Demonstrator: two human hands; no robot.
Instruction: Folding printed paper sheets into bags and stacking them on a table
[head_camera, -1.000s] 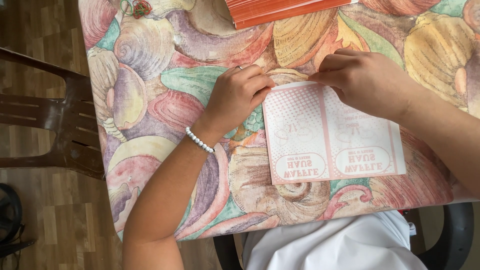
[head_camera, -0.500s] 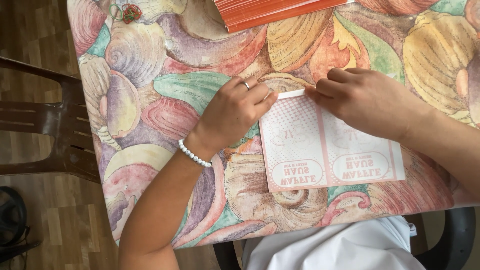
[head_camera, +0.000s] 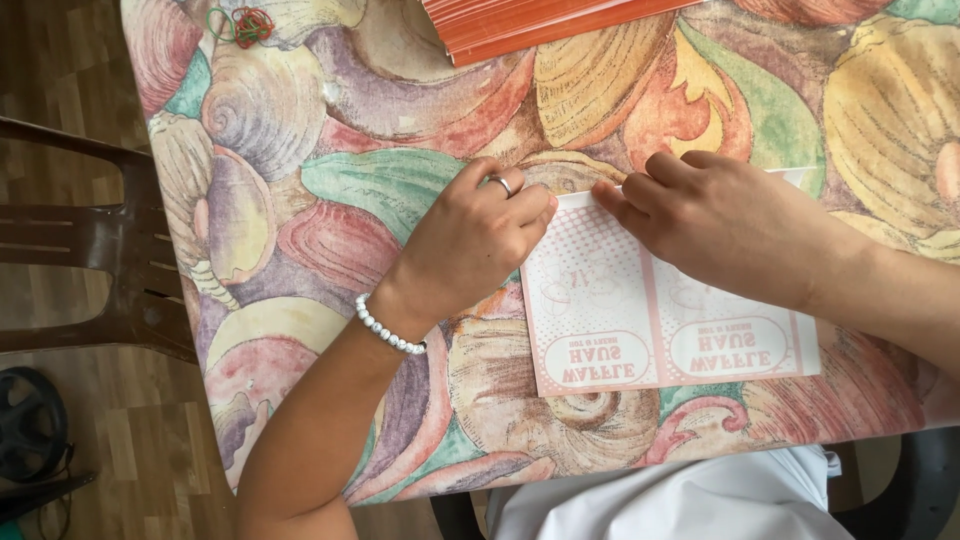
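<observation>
Both hands are on a flat pink-and-white printed paper sheet (head_camera: 660, 310) lying near the table's front edge, on a seashell-pattern tablecloth (head_camera: 400, 100). Left hand (head_camera: 470, 240), wearing a ring and a white bead bracelet (head_camera: 388, 327), presses curled fingertips on the sheet's top-left corner; right hand (head_camera: 730, 225) lies flat along the top edge, fingers together pinning it down, neither hand lifting it. Orange paper stack (head_camera: 540, 22) sits at the table's far edge, rubber bands (head_camera: 243, 22) at the far left corner, brown chair (head_camera: 90, 250) to the left.
</observation>
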